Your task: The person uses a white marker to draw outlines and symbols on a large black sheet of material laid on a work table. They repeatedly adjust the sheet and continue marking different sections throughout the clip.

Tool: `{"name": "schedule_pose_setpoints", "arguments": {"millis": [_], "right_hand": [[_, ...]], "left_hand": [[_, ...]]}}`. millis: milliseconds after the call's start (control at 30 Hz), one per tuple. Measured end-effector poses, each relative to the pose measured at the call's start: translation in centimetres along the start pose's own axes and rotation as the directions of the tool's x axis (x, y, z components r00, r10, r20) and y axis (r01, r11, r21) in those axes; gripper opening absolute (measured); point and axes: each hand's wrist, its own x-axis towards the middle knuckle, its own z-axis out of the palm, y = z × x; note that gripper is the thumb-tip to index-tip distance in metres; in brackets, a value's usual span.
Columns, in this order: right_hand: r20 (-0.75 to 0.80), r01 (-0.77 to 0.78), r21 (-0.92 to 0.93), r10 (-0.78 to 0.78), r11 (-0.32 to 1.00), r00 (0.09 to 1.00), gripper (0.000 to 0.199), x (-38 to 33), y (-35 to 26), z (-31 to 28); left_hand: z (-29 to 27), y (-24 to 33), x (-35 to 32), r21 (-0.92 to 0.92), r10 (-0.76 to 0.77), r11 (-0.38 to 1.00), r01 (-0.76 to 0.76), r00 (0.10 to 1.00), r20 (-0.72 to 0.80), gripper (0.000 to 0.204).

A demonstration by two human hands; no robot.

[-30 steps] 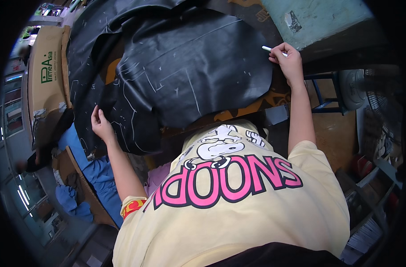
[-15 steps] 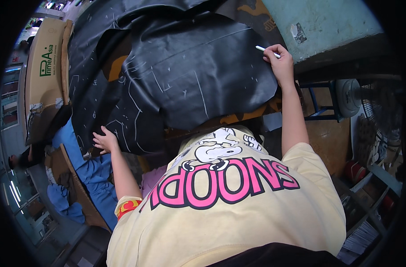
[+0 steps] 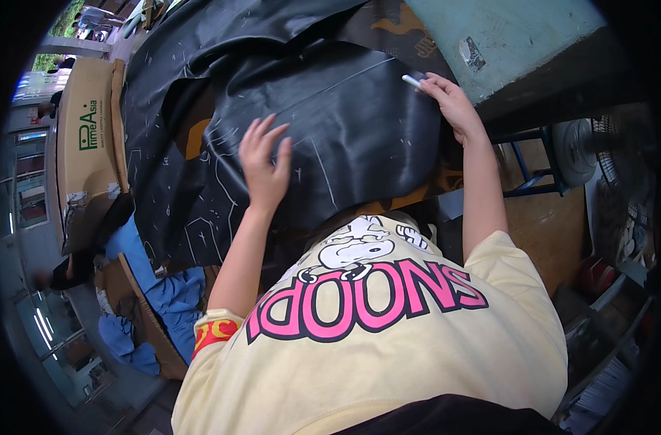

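Light: soft daylight | focus: sharp centre | rim: bent (fisheye), black

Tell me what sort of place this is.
Probably a small cutting or upholstery workshop. Black sheet material marked with white pattern lines covers the bench, the right hand holds white chalk, and cardboard boxes and a fan stand around.
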Motion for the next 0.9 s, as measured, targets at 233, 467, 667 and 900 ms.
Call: {"name": "schedule_pose_setpoints", "arguments": {"millis": [233,467,667,900], "right_hand": [[0.279,-0.142,-0.021,0.142,0.990,0.950,0.032,0.7,-1.9,0.0],[0.310,-0.356,0.447,0.231,0.821,0.922,0.027,0.8,0.0,-1.0],[0.279,-0.324,0.469,0.211,0.821,0.937,0.026,0.8,0.6,-1.1],[-0.164,0.415,-0.473,-0.540,0.777,0.826,0.021,-0.6,-0.7,-0.2]], "left_hand": [[12.5,8.3,4.9,-0.054,0.152,0.988,-0.143,0.945,0.289,0.072],[13.2,8.5,4.4,-0.006,0.141,0.989,-0.146,0.946,0.291,0.100],[13.1,8.8,4.3,-0.006,0.123,0.992,-0.127,0.944,0.305,0.103],[13.4,8.5,4.2,0.029,0.126,0.990,-0.142,0.943,0.309,0.097]]}}
